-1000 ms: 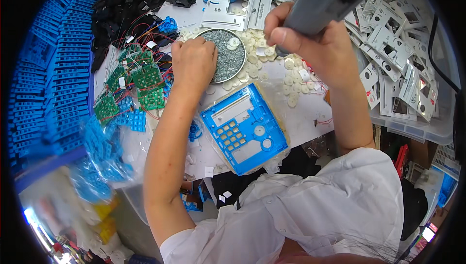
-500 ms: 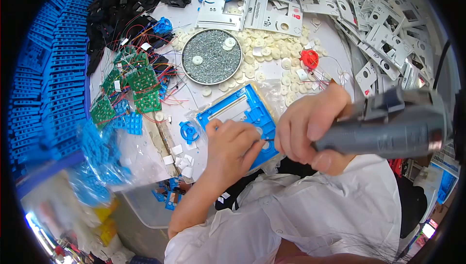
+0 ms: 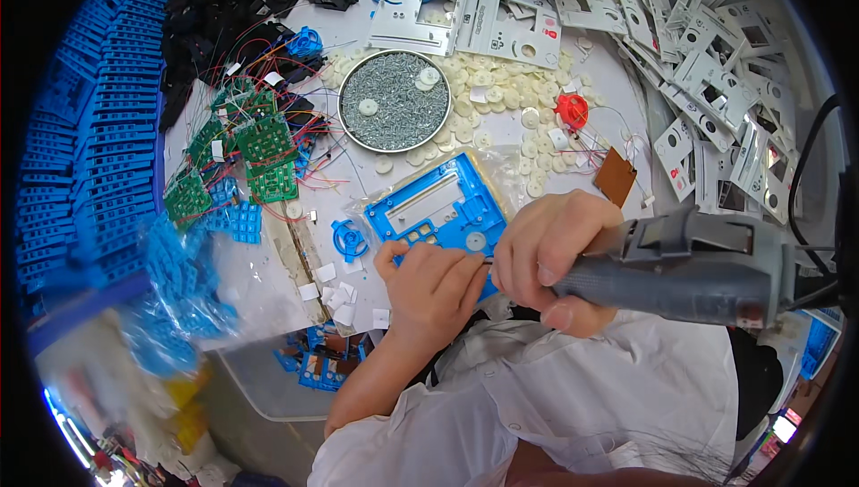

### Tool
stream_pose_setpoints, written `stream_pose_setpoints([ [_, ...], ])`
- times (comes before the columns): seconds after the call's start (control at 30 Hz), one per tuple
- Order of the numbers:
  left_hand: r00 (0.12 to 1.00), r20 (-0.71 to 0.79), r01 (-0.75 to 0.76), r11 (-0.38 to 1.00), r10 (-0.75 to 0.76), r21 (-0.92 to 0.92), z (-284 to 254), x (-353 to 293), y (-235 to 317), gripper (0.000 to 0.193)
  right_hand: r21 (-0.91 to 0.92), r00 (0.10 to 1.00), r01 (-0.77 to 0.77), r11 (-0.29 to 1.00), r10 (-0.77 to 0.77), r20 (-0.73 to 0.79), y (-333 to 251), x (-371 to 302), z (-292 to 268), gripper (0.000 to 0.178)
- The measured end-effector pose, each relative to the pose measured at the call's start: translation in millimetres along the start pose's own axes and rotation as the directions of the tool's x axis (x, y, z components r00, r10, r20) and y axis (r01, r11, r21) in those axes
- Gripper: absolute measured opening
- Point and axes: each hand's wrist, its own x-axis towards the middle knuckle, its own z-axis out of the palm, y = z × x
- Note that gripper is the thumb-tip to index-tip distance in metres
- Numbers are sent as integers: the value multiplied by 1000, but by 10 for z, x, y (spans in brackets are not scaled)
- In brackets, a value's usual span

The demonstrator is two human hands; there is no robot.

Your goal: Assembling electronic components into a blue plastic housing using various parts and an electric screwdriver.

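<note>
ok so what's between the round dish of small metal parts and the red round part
In the head view, a spread of cream round discs lies between the dish and the red round part.

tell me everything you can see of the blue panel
The blue panel looks like moulded plastic, with a long rectangular window along its far left side, small square openings partly covered by the left hand, and a round pale disc to their right. It lies flat, slightly turned, with a cream edge showing beneath its right side and clear film around it. The left hand's fingers lie over its near part; the right hand, gripping a grey power tool, hides its right corner.
</note>
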Motion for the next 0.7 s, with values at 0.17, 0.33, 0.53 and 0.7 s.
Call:
stream_pose_setpoints([
  [0.17, 982, 174, 55, 988, -80, 143, -47, -67, 18, 37, -292, 994, -101, 951, 87, -61, 230, -190, -121, 31],
  [0.33, 971, 225, 26, 977, -75, 211, 54, -102, -12, 32, -224, 988, -115, 968, 88, -130, 390, -238, -33, 23],
  [0.53, 971, 222, 47, 979, -92, 199, 93, -169, -49, 29, -402, 999, 48, 914, -42, 25, 546, -185, 2, 20],
  [0.7, 969, 232, 48, 986, -85, 160, 72, -167, -35, 31, -340, 999, 6, 941, 5, 32, 553, -170, -54, 24],
])
